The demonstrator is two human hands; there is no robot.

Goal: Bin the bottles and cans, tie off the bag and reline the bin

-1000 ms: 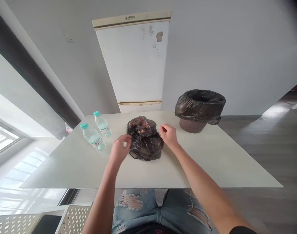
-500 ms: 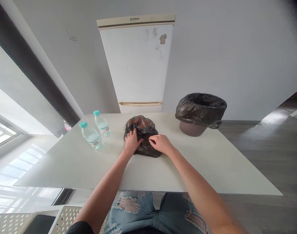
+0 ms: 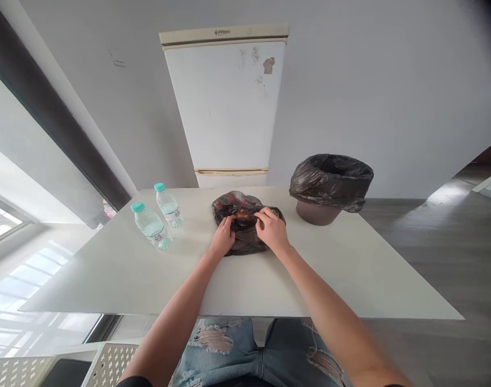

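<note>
A thin black plastic bag (image 3: 247,244) lies on the white table in front of me, with reddish-orange contents showing dimly through it and at its mouth. My left hand (image 3: 224,235) pinches the bag's edge on its left side. On the right, my right hand (image 3: 272,229) grips the bag's edge between thumb and fingers. Between the two hands the mouth is partly parted. What exactly lies inside cannot be made out.
Two clear water bottles with teal caps stand at the left, a nearer bottle (image 3: 151,226) and a farther bottle (image 3: 168,205). A brown bin (image 3: 318,213) lined with a black bag (image 3: 330,183) stands at the table's (image 3: 149,285) right rear. Behind is a white fridge (image 3: 229,107).
My right hand has moved up onto the bag's edge and taken hold of it. My left hand has shifted slightly right and down. The bag's mouth is spread wider to the right.
</note>
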